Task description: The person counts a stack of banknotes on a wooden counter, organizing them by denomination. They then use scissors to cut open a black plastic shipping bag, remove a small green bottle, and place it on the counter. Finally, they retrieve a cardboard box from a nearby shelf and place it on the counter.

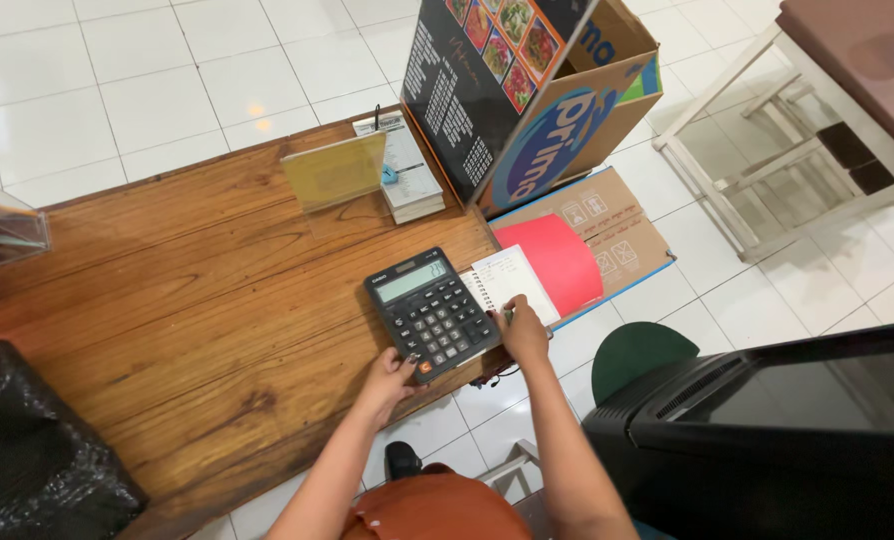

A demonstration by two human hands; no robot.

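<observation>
Head view: the left hand (389, 378) is laid on the lower left corner of a black rectangular desk calculator with grey keys and a pale display (431, 313), its fingers bent loosely over the edge and the lowest keys, with nothing clasped in its grip. The right hand (520, 330) is seen at three o'clock of the calculator, with its fingers drawn together round a slim pen (509, 313), of which only a small part is shown; its grip is closed on that pen. Under the right hand, an open white spiral notebook (508, 281) is laid, touching the calculator's right side. A red sheet or folder (559, 260) is found just beyond the notebook at two o'clock, resting on a flattened brown cardboard box (619, 228) that overhangs the edge of the brown wooden bench (187, 300).

At twelve o'clock of the calculator, a clear acrylic stand with a yellow card (334, 174) is set upright, with a thick white pad of papers (413, 180) just beside it. A large open cardboard box with a blue printed side (557, 110) is tilted at one o'clock. A black plastic bag (37, 455) is seen at eight o'clock, well apart, and a clear container (2, 222) at ten o'clock on the bench's far edge.
</observation>
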